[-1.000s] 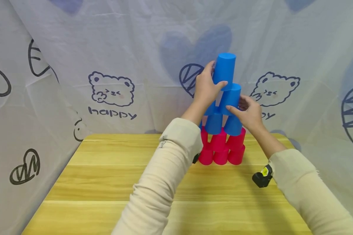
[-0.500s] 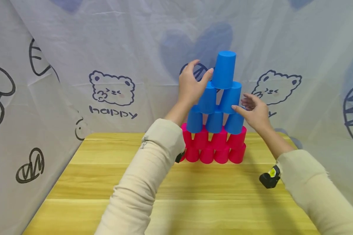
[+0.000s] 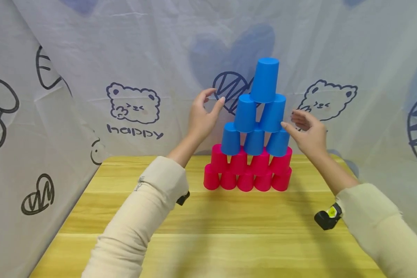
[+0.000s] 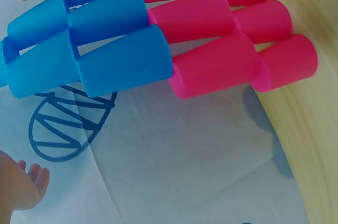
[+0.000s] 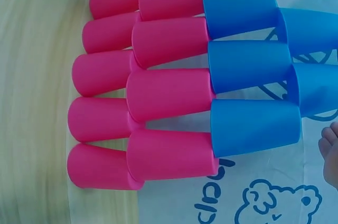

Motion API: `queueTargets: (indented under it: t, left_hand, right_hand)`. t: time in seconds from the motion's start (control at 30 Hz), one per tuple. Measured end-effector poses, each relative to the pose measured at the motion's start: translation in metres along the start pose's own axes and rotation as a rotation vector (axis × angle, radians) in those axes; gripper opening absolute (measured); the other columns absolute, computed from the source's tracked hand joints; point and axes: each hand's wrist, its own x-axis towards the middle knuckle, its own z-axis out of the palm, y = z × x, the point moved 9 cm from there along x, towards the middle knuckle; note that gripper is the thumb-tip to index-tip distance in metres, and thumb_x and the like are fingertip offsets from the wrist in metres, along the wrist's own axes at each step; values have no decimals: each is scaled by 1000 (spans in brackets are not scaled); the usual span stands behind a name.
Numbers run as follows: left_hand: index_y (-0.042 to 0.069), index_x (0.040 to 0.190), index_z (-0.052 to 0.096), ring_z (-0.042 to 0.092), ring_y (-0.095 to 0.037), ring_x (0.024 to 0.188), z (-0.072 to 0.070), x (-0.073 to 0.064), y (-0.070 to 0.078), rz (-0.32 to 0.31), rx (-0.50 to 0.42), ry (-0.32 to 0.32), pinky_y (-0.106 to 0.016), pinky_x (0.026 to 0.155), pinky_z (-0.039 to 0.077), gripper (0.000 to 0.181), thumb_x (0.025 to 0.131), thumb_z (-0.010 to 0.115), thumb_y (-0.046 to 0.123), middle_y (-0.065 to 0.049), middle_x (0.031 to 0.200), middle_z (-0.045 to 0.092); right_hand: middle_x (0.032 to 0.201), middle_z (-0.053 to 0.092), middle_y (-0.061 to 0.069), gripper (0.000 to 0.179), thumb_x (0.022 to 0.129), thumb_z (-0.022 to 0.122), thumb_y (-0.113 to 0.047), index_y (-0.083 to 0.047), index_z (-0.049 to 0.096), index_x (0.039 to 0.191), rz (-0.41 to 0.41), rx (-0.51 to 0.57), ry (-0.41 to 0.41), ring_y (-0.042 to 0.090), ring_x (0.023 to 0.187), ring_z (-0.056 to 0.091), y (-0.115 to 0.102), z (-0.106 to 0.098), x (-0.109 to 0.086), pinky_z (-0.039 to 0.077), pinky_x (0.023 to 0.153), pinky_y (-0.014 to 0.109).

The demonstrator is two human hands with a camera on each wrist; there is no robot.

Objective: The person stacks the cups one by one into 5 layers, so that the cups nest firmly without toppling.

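A pyramid of upside-down cups stands toward the back of the table, with two rows of red cups (image 3: 245, 181) below and three levels of blue cups (image 3: 245, 113) above. One blue cup (image 3: 265, 81) forms the peak, resting across the two beneath it. To the left of the stack, my left hand (image 3: 202, 117) hovers apart from it, fingers loosely bent around nothing. My right hand (image 3: 309, 133) is held just right of the blue levels, thumb near a cup, and no contact shows. The right wrist view shows the red cups (image 5: 169, 94) and blue cups (image 5: 248, 65) sideways.
The wooden table (image 3: 125, 216) reaches toward me in front of the stack. Behind it hangs a pale cloth (image 3: 180, 50) printed with hearts and bear drawings. Small black devices (image 3: 328, 217) are strapped at both wrists.
My left hand has let go of the top blue cup and moved left and down. My right hand has drawn back to the right from the blue cup below it. The stack stays standing.
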Motion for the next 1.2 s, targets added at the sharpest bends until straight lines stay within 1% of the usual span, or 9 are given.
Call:
queueTargets:
  t: [0.17,0.3,0.43,0.53,0.77,0.9,1.0,1.1,1.2]
  left_hand:
    - [1,129,49,48,-27,120,-14,-9,-10,8,-18,11,-37,103,41,43,92,55,22,-13,134,51]
    - [0,129,49,47,-29,121,-22,-19,-24,-19,-19,5,-40,104,40,43,91,56,20,-14,134,51]
    - [0,128,50,47,-31,121,-30,-29,-40,-40,-2,10,-41,104,39,43,90,58,19,-16,133,51]
    - [0,127,50,47,-32,120,-33,-37,-50,-41,27,-8,-43,103,39,43,90,58,20,-17,131,51]
    - [-1,128,49,44,-33,124,-25,-63,-69,-35,118,-133,-46,106,36,44,91,58,22,-17,133,49]
    - [1,130,48,41,-32,128,-19,-79,-79,-51,151,-190,-48,108,34,46,91,58,24,-17,137,45]
    - [2,130,48,41,-32,129,-15,-91,-86,-74,160,-219,-50,107,34,47,91,58,25,-17,138,44]
    - [2,130,49,40,-34,129,-12,-101,-92,-85,170,-230,-52,107,34,47,90,58,26,-17,139,44]
    - [2,128,51,42,-36,128,-13,-111,-96,-48,192,-212,-55,105,34,46,89,59,26,-18,139,44]
  right_hand:
    - [124,59,15,47,88,63,-27,-4,53,128,-22,-4,47,28,113,56,-2,-7,-6,46,98,28]
    - [123,61,13,44,87,64,-25,-4,55,125,-25,-9,87,25,111,58,-4,-10,-14,46,97,22]
    - [119,63,15,41,86,65,-19,-1,57,122,-96,-4,107,26,109,59,-11,-10,-21,44,94,13]
    - [119,62,17,41,87,65,-18,1,57,122,-144,-11,80,29,109,58,-14,-5,-27,41,91,7]
    - [122,59,22,41,86,64,-8,4,54,124,-213,-26,-27,36,109,56,-15,9,-51,33,88,-1]
    - [127,55,22,45,88,62,-10,4,50,129,-175,-35,-113,38,113,54,-9,22,-64,46,97,28]
    - [133,50,23,49,90,59,-16,3,44,133,-108,-27,-203,40,118,50,-1,35,-73,44,95,55]
    - [136,46,24,53,92,57,-20,3,40,136,-54,-15,-276,42,122,46,6,47,-82,42,95,58]
    - [141,40,23,58,92,55,-26,1,34,140,-10,-26,-348,44,128,39,13,58,-90,40,97,60]
